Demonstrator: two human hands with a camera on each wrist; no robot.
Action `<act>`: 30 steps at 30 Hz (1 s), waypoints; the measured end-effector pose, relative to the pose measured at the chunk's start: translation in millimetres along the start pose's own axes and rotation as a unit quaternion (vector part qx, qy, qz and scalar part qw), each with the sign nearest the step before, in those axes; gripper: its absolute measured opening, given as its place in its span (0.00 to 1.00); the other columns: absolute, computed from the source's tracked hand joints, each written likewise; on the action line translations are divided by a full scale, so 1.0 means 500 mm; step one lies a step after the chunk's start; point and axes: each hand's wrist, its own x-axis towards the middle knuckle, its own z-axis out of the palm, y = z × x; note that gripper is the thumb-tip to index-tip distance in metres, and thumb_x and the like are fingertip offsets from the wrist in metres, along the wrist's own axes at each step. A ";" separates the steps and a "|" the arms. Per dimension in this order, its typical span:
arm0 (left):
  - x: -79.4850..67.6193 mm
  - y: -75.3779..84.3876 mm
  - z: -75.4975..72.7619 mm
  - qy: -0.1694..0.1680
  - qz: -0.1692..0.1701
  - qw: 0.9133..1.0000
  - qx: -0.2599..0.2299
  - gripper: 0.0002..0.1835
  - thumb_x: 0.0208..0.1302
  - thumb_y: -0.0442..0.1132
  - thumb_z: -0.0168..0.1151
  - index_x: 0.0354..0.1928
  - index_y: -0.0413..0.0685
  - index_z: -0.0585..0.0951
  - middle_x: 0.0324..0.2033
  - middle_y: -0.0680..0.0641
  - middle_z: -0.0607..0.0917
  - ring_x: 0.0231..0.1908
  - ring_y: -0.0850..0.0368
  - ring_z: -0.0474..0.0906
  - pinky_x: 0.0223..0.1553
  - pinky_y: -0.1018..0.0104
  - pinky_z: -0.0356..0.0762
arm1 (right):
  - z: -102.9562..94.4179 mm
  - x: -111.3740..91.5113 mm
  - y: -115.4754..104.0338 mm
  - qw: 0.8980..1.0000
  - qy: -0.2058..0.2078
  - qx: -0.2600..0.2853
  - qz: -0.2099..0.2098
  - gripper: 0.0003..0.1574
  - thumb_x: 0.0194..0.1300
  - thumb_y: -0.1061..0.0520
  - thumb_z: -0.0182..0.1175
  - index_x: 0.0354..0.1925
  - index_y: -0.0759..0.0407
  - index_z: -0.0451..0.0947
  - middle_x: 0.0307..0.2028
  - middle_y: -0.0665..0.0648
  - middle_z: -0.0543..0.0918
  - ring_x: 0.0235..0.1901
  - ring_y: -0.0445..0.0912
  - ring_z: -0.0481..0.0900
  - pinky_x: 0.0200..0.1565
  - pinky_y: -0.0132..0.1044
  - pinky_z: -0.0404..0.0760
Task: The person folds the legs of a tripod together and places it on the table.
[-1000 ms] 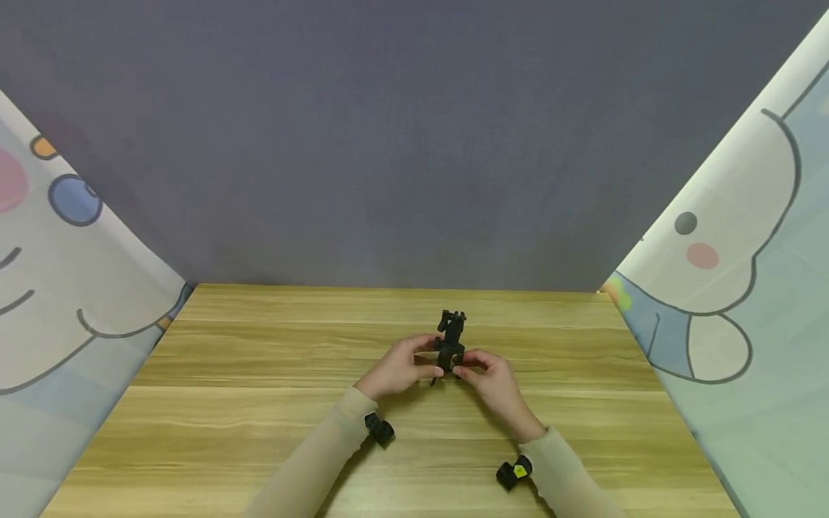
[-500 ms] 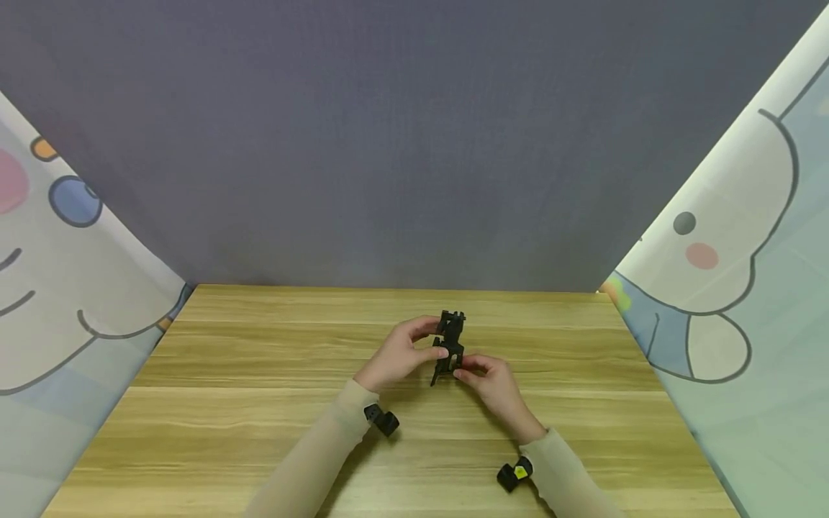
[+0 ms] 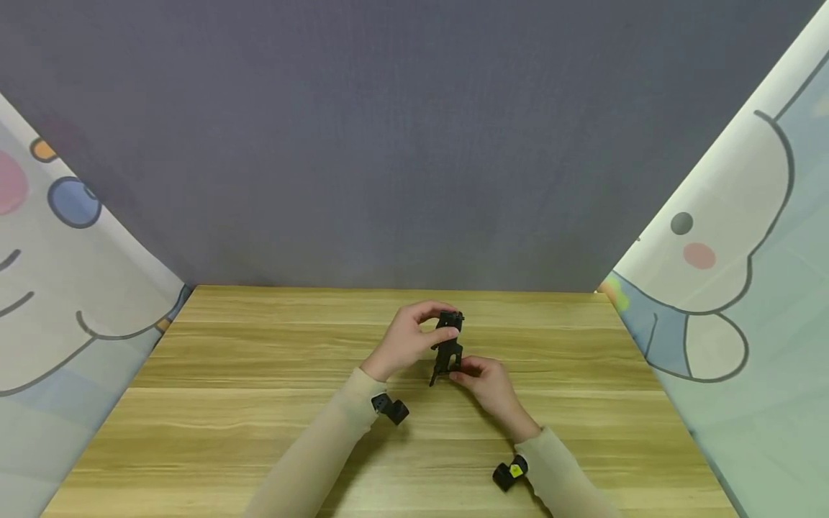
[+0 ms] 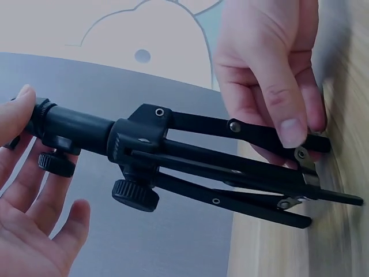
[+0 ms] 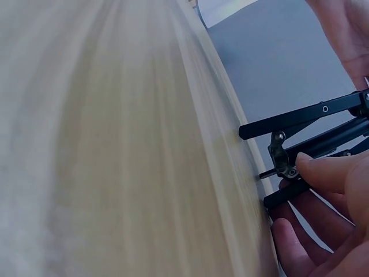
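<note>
A small black tripod (image 3: 447,354) stands upright on the wooden table, its legs folded close together. Up at its head, my left hand (image 3: 408,339) grips the top between thumb and fingers. Low down, my right hand (image 3: 490,387) pinches one leg near its foot. In the left wrist view the tripod (image 4: 213,164) shows its round knobs and metal leg braces, with the right hand (image 4: 271,69) at the leg ends and the left hand (image 4: 34,219) around the head. The right wrist view shows the right thumb on a leg brace of the tripod (image 5: 300,141).
The wood-grain table (image 3: 259,360) spreads to both sides of the hands. Behind it rises a dark grey panel (image 3: 401,144). Cartoon-printed curtains (image 3: 719,288) flank the table at left and right.
My left hand has slid up the tripod from its lower part to its head. The right hand keeps hold of the leg and has hardly moved. The tripod stays in place.
</note>
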 end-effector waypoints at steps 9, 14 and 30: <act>0.006 0.010 0.003 0.007 -0.003 1.000 -0.009 0.16 0.66 0.37 0.68 0.55 0.47 0.83 0.50 0.49 0.85 0.57 0.53 0.78 0.66 0.49 0.65 | 0.005 0.003 -0.004 1.000 -0.002 -0.011 0.001 0.03 0.59 0.61 0.72 0.34 0.60 0.88 0.29 0.49 0.87 0.30 0.41 0.81 0.36 0.34 0.78; 0.009 0.008 0.010 0.018 0.015 1.000 -0.021 0.16 0.65 0.33 0.68 0.54 0.42 0.83 0.48 0.44 0.86 0.52 0.49 0.80 0.64 0.45 0.68 | 0.007 0.005 -0.006 1.000 0.004 -0.016 -0.001 0.04 0.60 0.59 0.71 0.31 0.60 0.87 0.27 0.49 0.85 0.27 0.40 0.78 0.33 0.34 0.76; -0.005 -0.006 -0.005 0.087 0.013 0.996 0.008 0.15 0.65 0.39 0.69 0.52 0.47 0.84 0.46 0.50 0.85 0.47 0.54 0.81 0.55 0.46 0.75 | 0.001 0.005 -0.014 0.998 0.044 -0.025 0.032 0.02 0.61 0.62 0.70 0.34 0.60 0.87 0.34 0.52 0.87 0.37 0.44 0.82 0.42 0.41 0.79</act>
